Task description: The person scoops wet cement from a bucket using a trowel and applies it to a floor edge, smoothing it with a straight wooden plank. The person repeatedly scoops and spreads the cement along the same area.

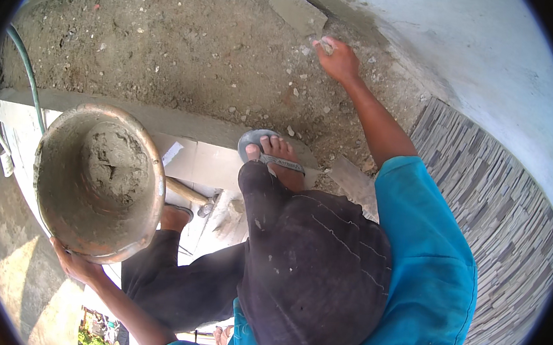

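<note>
My right hand [339, 60] is closed round the handle of a trowel [298, 12], reaching far forward. The trowel's flat, mortar-coated blade lies against the base of the wall, beside the dirt. At the left, my left hand [76, 265] grips the near rim of a round, stained basin [62, 205], its fingers partly hidden beneath it. Wet grey mortar [114, 161] sits in the basin, which is tilted toward me.
Rough soil with small stones [182, 50] fills the far ground, bordered by a pale ledge [196, 125] under my sandalled foot [278, 152]. A white wall [489, 59] and strip-patterned tiles [479, 206] stand right. A green hose [28, 68] curves behind the basin; a wooden handle [185, 192] lies beside it.
</note>
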### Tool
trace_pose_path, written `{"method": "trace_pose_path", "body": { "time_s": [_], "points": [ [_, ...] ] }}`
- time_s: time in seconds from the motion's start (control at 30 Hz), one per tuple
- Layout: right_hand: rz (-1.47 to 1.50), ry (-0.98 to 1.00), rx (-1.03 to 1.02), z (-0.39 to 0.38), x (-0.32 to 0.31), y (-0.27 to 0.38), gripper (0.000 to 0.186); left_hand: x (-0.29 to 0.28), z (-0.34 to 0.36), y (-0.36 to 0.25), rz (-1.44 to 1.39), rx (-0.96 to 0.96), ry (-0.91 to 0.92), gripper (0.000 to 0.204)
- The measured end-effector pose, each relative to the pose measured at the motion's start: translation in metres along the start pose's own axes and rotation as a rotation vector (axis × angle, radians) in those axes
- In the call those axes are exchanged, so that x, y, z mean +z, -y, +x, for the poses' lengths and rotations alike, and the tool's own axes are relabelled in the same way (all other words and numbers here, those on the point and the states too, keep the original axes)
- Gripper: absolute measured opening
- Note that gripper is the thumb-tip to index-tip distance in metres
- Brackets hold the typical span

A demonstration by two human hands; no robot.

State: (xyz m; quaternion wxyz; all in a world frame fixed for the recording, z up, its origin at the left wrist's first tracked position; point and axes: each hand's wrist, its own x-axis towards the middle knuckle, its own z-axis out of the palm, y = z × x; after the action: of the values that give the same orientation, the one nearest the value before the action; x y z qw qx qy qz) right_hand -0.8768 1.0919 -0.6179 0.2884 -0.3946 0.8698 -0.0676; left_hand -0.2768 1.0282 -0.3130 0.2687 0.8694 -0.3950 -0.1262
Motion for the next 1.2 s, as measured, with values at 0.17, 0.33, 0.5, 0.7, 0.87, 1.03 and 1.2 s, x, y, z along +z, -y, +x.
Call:
{"method": "trace_pose_path", "body": {
  "time_s": [0.17,0.33,0.5,0.7,0.87,1.03,1.2],
  "points": [
    [0.041,0.036,0.024,0.007,0.003,0.001,0.057,0.001,0.005,0.01,0.072,0.081,0.02,0.057],
    [-0.038,-0.013,-0.035,-0.002,0.0,0.001,0.056,0.009,-0.007,-0.01,-0.038,-0.066,-0.01,0.056],
    [-0.16,-0.325,-0.323,0.014,0.001,-0.014,0.046,0.01,-0.005,-0.01,-0.102,-0.078,-0.008,0.056],
    [-0.132,-0.424,-0.364,0.035,0.0,-0.012,0.039,0.002,0.003,0.006,0.049,0.044,0.016,0.051],
    [-0.142,-0.546,-0.445,0.036,-0.002,-0.021,0.037,0.012,-0.007,-0.013,0.008,-0.058,-0.015,0.05],
    [-0.051,-0.512,-0.435,0.028,-0.011,-0.018,0.036,0.009,-0.005,-0.006,0.038,-0.022,-0.011,0.052],
    [-0.094,-0.352,-0.303,0.01,-0.011,-0.026,0.043,0.007,0.0,0.0,-0.032,-0.02,0.005,0.053]
  ]
}}
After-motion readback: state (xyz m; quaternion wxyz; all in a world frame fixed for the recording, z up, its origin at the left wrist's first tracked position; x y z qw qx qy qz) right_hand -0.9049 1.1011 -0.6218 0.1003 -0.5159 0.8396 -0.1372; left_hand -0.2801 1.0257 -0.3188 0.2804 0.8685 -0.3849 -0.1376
